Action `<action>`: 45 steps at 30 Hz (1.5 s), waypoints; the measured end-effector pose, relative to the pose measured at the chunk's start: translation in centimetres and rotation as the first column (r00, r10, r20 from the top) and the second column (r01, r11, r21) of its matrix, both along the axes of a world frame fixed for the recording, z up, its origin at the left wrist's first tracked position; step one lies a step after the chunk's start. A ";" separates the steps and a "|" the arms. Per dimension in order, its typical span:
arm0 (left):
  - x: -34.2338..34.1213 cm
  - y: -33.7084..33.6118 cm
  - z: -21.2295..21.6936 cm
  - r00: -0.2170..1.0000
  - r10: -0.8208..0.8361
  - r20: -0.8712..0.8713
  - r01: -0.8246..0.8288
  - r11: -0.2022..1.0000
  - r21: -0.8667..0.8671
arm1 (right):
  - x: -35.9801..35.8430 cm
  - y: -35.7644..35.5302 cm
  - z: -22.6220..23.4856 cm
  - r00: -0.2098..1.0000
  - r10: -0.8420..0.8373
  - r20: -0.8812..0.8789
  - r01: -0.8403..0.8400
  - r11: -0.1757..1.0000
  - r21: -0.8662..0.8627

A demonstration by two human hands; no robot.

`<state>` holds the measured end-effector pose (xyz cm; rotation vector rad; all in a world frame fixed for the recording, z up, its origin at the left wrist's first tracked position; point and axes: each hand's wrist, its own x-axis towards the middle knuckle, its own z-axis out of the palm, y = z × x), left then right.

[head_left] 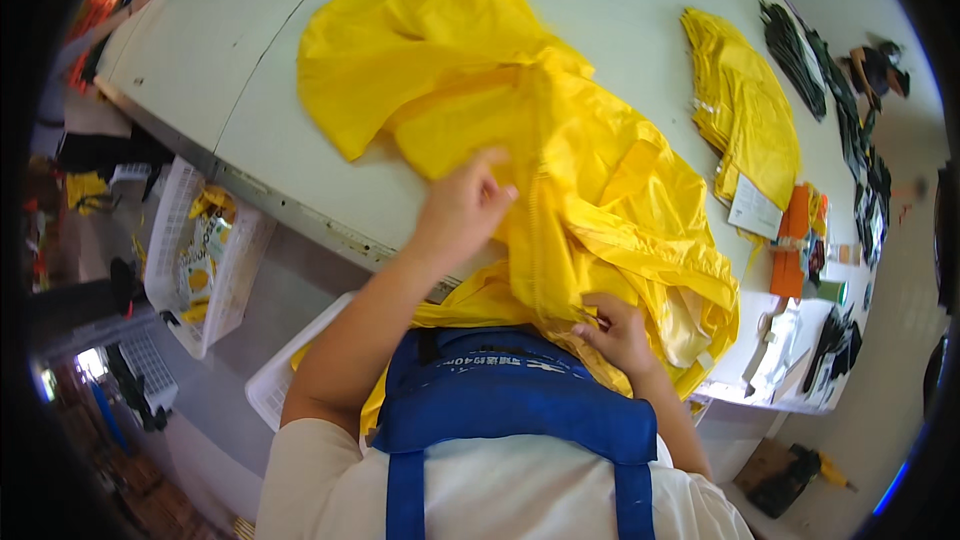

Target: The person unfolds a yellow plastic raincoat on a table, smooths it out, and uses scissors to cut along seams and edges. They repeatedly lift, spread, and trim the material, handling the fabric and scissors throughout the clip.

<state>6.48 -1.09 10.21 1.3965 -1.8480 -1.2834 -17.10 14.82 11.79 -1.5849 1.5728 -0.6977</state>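
Observation:
A yellow garment, shiny and crumpled like a raincoat, lies across the table and hangs over its near edge against my blue apron. A zipper runs down its middle toward me. My left hand is over the fabric left of the zipper, thumb and forefinger apart, slightly blurred, with nothing visible in it. Near the zipper's lower end, my right hand is closed, thumb and forefinger together at the garment. Something small and dark shows between those fingers; its kind cannot be made out.
A stack of folded yellow garments lies at the right with a white paper on it. Beside it stand orange boxes. Dark folded items line the far right edge. White plastic baskets stand below the table at left.

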 end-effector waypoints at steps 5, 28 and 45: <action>-0.6 -7.3 0.9 0.923 0.233 0.307 0.085 0.654 -0.752 | -13.2 -7.1 -3.9 0.737 -0.574 -0.357 0.534 0.818 -0.214; -0.3 -14.6 13.0 0.959 -0.044 -0.279 0.025 0.997 -0.071 | -14.2 -1.3 4.3 0.566 -0.172 -0.807 -0.169 0.933 -0.318; -8.2 -11.5 26.1 0.928 -0.203 -0.311 0.057 0.906 -0.420 | -3.1 -9.4 10.6 0.926 -0.375 0.045 0.374 0.895 -0.245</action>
